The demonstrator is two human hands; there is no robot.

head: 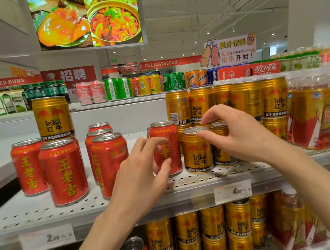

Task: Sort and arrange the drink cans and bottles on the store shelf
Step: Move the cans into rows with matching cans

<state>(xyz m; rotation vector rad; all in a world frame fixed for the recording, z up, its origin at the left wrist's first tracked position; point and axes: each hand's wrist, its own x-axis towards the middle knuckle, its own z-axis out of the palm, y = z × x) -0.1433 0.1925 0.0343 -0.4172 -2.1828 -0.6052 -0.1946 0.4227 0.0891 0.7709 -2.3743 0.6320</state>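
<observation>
Red can point(166, 146) by left hand point(139, 172); right hand point(235, 134) atop gold can point(197, 152).

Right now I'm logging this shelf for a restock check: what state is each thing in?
Left hand: open, fingers curled by a red can, not gripping.
Right hand: open, fingertips on the gold can's rim.
Red can: upright, sealed, beside the gold can.
Gold can: upright, sealed, front row.
Stray gold can: upright, stacked on the red cans at left.
Gold stack: two tiers, upright.
Shelf: partly filled, gaps between the red cans.
</observation>
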